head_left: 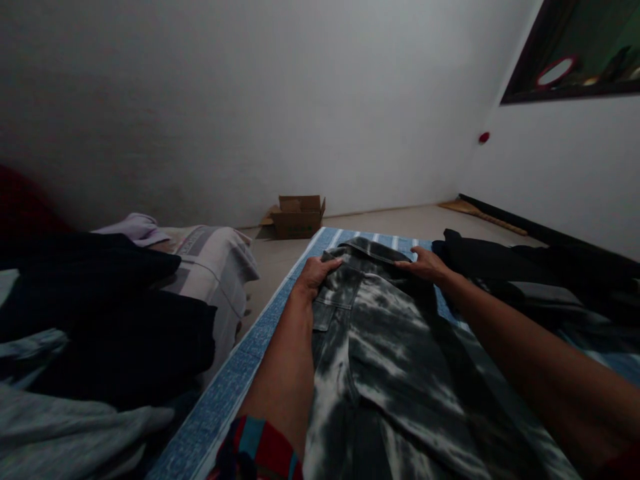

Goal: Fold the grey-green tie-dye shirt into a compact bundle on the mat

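Observation:
A dark garment with pale tie-dye streaks (395, 347) lies lengthwise on a blue and white striped cloth (245, 367), its far edge away from me. At that edge's left corner, my left hand (320, 273) is closed on the fabric, thumb on top. My right hand (425, 264) pinches the same edge near its right corner. Both forearms reach forward along the two sides of the garment. A flap shows on the garment's left side, just below my left hand.
Dark clothes (125, 333) and a grey garment (75, 433) are heaped at the left, by a pale patterned cover (220, 260). More black clothes (520, 267) lie at the right. An open cardboard box (299, 220) stands on the floor by the wall.

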Tool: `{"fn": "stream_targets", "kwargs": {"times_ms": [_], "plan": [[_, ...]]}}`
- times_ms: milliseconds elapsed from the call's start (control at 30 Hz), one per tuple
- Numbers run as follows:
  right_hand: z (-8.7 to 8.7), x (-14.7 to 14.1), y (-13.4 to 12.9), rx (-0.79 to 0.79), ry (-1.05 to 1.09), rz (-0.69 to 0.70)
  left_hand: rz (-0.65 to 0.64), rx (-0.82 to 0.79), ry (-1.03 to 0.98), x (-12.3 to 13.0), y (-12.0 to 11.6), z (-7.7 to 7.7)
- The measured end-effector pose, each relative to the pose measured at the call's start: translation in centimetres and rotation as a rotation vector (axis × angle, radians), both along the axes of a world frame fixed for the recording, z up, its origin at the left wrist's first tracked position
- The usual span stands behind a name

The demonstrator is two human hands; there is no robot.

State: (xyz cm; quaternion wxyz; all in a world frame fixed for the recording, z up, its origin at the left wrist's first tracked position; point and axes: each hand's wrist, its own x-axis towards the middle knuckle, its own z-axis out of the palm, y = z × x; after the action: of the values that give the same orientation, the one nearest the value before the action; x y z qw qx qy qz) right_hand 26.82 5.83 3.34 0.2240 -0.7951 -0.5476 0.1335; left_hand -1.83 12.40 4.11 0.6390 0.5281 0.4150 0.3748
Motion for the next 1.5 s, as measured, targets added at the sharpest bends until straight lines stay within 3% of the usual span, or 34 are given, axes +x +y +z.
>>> {"fn": "stream_targets", "kwargs": {"times_ms": [233, 367, 667, 867, 1033, 1200, 1333, 1500], "plan": [[-0.2, -0.3, -0.1, -0.027, 0.029, -0.105, 0.199, 0.063, 0.209, 0.6, 1.2, -1.8], [-0.3, -0.4, -0.6, 0.005, -0.012, -0.148, 0.249, 0.17, 0.298, 0.8, 1.8, -2.9], [-0.6, -1.6, -1.4, 0.133, -0.125, -0.26, 0.318, 0.512, 0.481, 0.6, 2.8, -1.6], [-0.7, -2.6, -2.1, 0.119, -0.189, -0.242, 0.355, 0.493, 0.596, 1.1, 3.2, -2.2], [0.1, -4.6, -5.0, 0.183, -0.532, 0.03, 0.309, 0.414, 0.594, 0.7, 2.6, -1.8], [-0.9, -6.6, -9.8, 0.132, -0.527, 0.182, 0.167, 0.265, 0.53, -0.5, 1.2, -1.2], [-1.8, -7.2, -12.7, 0.075, -0.405, 0.159, 0.153, 0.253, 0.52, -0.4, 0.9, -0.6], [-2.7, -7.2, -13.4, 0.109, -0.291, 0.058, 0.241, 0.317, 0.523, 0.4, 1.6, 0.0]]}}
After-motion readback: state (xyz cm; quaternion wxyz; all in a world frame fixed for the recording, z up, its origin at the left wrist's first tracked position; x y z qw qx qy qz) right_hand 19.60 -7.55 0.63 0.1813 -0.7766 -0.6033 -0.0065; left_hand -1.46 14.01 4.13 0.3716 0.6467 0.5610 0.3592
